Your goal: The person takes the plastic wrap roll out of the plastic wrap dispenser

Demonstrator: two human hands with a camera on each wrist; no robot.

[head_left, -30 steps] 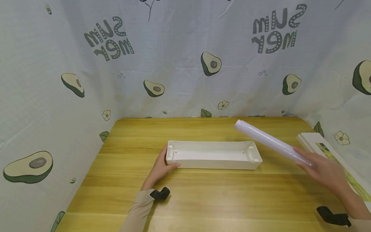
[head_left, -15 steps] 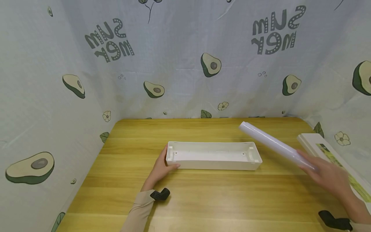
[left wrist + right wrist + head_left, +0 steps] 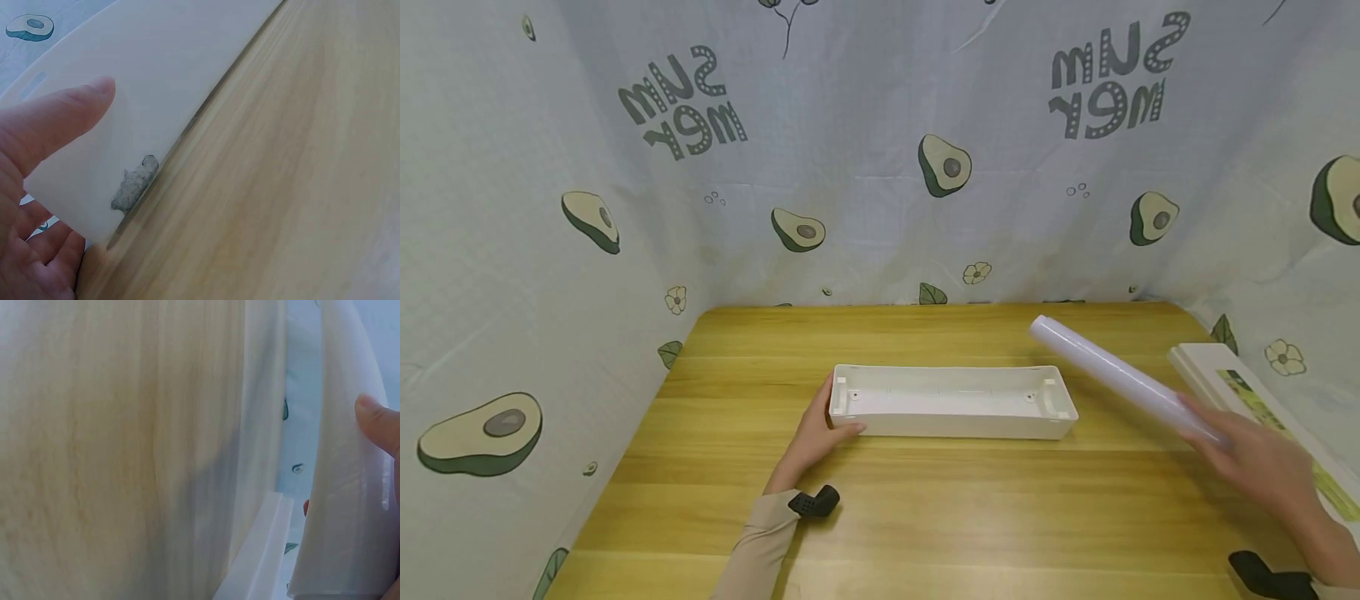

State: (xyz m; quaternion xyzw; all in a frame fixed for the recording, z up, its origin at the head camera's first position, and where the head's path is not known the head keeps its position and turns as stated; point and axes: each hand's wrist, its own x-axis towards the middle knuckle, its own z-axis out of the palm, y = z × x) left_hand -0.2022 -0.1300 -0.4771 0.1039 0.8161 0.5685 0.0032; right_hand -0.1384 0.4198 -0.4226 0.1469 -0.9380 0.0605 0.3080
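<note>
A long white open-topped plastic box (image 3: 955,425) sits on the wooden table, its inside facing up. My left hand (image 3: 812,433) grips its left end, thumb on the front wall and fingers behind the end. In the left wrist view the thumb lies flat on the white wall (image 3: 169,75), above a grey smudge (image 3: 134,184). My right hand (image 3: 1255,458) holds a roll of translucent plastic film (image 3: 1120,371) by its near end, tilted up to the left in the air. The right wrist view shows the thumb across the film roll (image 3: 350,487).
At the table's right edge lies a flat white piece (image 3: 1202,358) with a green printed strip, partly behind the right hand. The wooden table (image 3: 925,517) reaches back to a hanging curtain (image 3: 865,167) with avocado prints. Each wrist bears a black camera.
The right hand has shifted a little to the right and toward the body with the film roll, whose far end has moved away from the box. The left hand and box stay still.
</note>
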